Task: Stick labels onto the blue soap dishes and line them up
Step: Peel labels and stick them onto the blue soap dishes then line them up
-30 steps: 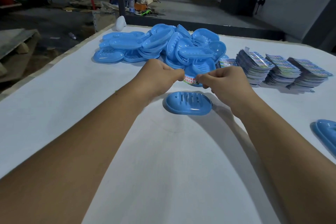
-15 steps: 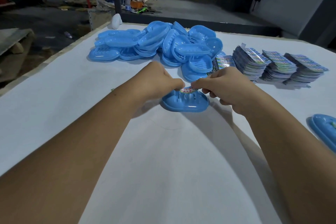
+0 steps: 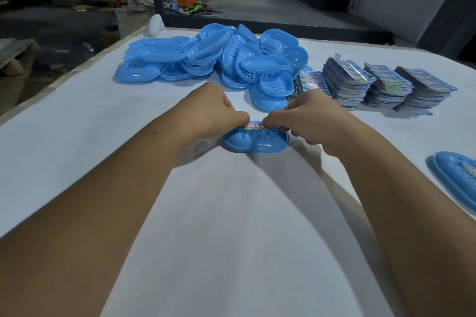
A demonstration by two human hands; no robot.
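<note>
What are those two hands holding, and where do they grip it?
A label, pinched at its two ends: left hand on the left end, right hand on the right, over the soap dish.

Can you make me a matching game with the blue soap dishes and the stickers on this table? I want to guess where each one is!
Things:
1. label
2. pile of soap dishes
3. label stacks
4. finished soap dish

Places:
A. far right edge of the table
B. back of the table, left of centre
C. pinched by both hands over a dish
D. back right, beside the pile

Pairs: 1-C, 2-B, 3-D, 4-A
</note>
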